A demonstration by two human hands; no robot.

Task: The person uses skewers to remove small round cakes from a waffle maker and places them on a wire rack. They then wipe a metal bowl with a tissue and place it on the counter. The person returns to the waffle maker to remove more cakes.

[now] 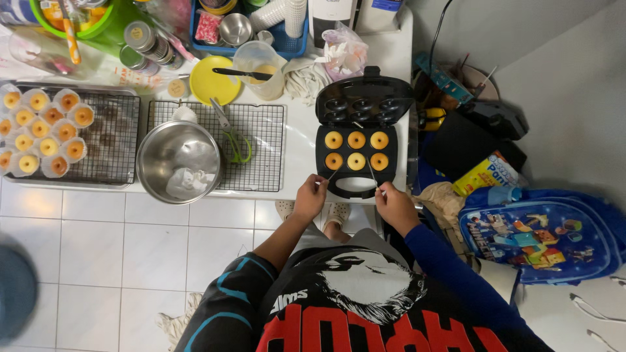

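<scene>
A black doughnut maker (357, 140) is seen open at the front edge of a white table (297, 140), its lid tipped back and six golden ring cakes (356, 150) lying in two rows of three in its lower plate. Just in front of the maker, the left hand (311, 197) is held with its fingers pressed together around a thin skewer (331, 176), whose tip is aimed at the front-left cake. The right hand (394, 203) is likewise pinched on a second skewer (372, 175), which is angled toward the front-middle cake; whether either tip touches a cake cannot be told at this size. To the left of the maker a wire rack (261, 146) is laid, with green-handled scissors (233, 138) on it and a steel bowl (179, 161) overlapping its left edge. Farther left of the maker, a second rack (114, 140) carries cakes in paper cups (40, 132). Behind the maker's left, a yellow plate (212, 81) is set.
</scene>
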